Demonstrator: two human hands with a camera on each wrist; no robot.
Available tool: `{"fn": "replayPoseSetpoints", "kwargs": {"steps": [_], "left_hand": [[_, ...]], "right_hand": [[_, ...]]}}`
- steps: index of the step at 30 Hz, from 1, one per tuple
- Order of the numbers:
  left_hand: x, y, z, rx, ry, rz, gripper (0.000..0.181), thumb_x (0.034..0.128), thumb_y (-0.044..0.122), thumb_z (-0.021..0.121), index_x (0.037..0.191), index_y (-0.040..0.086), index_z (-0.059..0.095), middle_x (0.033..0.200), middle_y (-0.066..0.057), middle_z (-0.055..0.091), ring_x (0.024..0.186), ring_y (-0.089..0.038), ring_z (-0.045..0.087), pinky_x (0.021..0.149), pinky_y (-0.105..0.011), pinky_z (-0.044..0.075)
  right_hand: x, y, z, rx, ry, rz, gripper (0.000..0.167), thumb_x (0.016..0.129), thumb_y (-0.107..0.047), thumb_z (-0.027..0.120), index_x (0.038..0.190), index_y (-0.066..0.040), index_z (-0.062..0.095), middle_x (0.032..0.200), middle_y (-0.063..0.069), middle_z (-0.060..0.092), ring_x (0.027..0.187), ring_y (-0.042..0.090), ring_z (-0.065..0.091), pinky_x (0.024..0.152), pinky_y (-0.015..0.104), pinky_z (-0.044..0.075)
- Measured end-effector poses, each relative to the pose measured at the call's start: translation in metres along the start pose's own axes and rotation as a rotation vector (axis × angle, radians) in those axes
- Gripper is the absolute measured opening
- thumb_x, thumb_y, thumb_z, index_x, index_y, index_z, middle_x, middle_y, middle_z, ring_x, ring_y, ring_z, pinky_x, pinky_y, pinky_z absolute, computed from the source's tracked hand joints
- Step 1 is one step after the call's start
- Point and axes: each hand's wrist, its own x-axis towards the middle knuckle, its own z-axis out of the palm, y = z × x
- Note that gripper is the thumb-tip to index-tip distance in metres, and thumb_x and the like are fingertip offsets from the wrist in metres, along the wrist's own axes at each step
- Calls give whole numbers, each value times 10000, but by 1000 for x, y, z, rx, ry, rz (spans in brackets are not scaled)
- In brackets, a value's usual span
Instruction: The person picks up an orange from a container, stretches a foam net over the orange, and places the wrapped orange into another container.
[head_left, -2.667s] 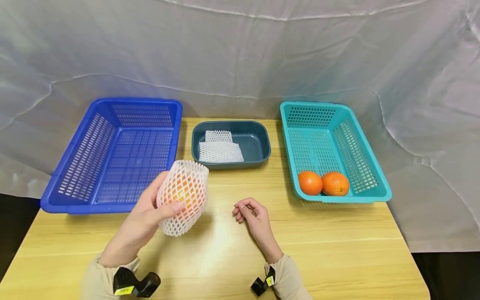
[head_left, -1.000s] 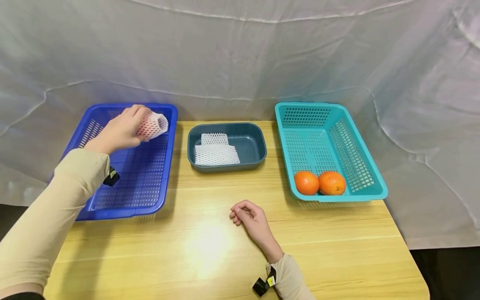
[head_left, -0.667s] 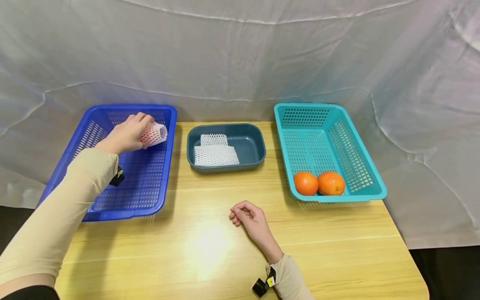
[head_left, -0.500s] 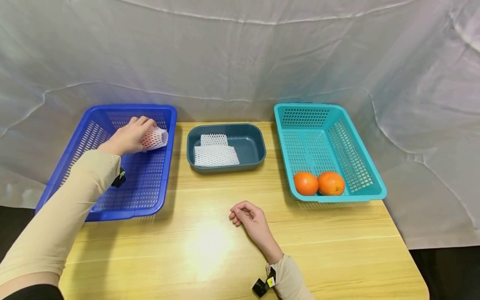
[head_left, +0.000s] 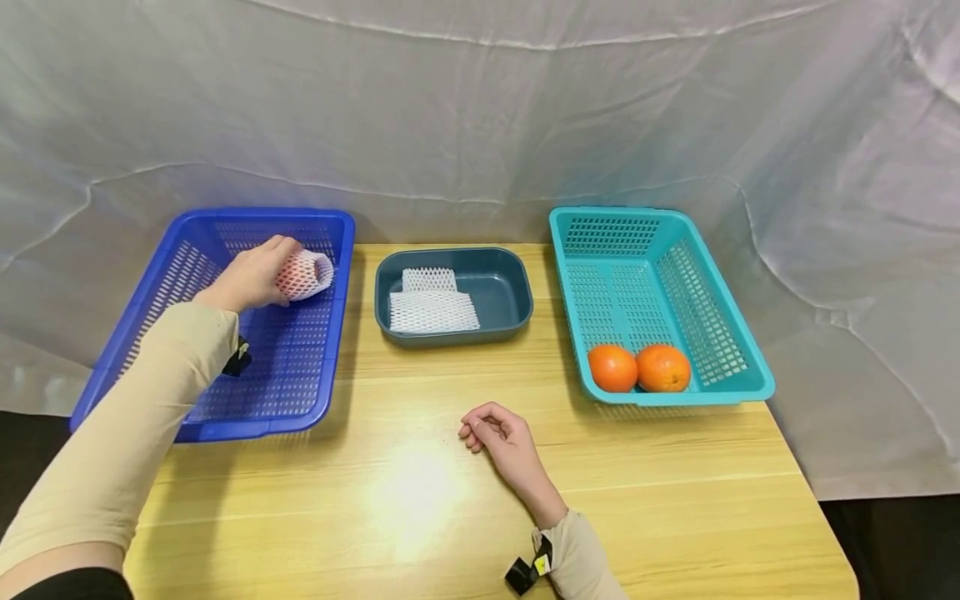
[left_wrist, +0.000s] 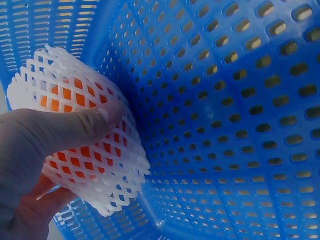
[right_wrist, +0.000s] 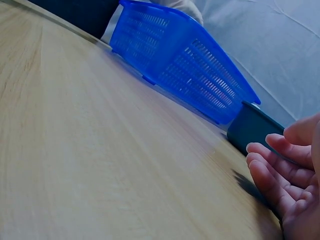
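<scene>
An orange in a white foam net sleeve (head_left: 303, 275) is at the back right of the blue basket (head_left: 262, 429). My left hand (head_left: 251, 275) holds it there. Seen from the left wrist, the thumb (left_wrist: 85, 122) lies across the netting, with orange peel showing through the mesh; the other fingers are mostly hidden behind the fruit. My right hand (head_left: 506, 437) rests on the wooden table with loosely curled fingers and holds nothing. In the right wrist view those fingers (right_wrist: 275, 172) are near the dark teal tray.
Two bare oranges (head_left: 663, 367) sit in the front of the turquoise basket (head_left: 750, 333) at the right. Between the baskets, the dark teal tray (head_left: 498, 300) holds flat white foam net sleeves (head_left: 433, 311). A grey curtain (head_left: 450, 108) hangs behind the table.
My left hand has carried the netted orange from above the table's middle into the blue basket, then lowered it there. The right hand has stayed in place.
</scene>
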Motion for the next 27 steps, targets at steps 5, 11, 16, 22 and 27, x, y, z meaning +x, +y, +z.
{"fn": "replayPoseSetpoints", "kwargs": {"steps": [5,11,16,22,27], "left_hand": [[2,8,2,72,17,49,714,524,-112,847,1142,-10,505,1110,-242,558,921,-505,597,759,-657,482],[4,17,5,173,49,82,665,539,-108,826,1120,-4,519,1075,-224,565,893,-499,598,727,-639,502],[3,17,8,203,59,38,724,520,-83,863,1145,9,509,1094,-214,544,933,-495,558,698,-650,506],[1,21,11,219,48,16,721,531,-90,870,1134,32,494,1145,-208,498,1007,-485,475,608,-655,509],[0,23,12,225,52,21,725,542,-103,859,1150,27,486,1158,-219,480,1032,-489,451,580,-649,506]], "right_hand": [[0,6,-2,5,1,-15,173,1009,-39,542,1008,103,640,903,283,672,719,257,633,659,290,575],[-1,6,-2,7,-3,-35,213,1010,-103,566,1002,95,642,895,265,675,721,217,634,664,280,573],[0,6,-2,5,-1,-32,207,1010,-93,564,1002,100,640,897,270,674,724,205,634,667,273,572],[0,5,-1,13,-5,-41,189,1006,-60,558,1006,113,635,901,287,667,722,219,634,663,276,572],[-1,5,-2,12,-9,-38,205,1011,-84,558,1002,105,636,899,274,671,723,209,635,666,271,572]]}}
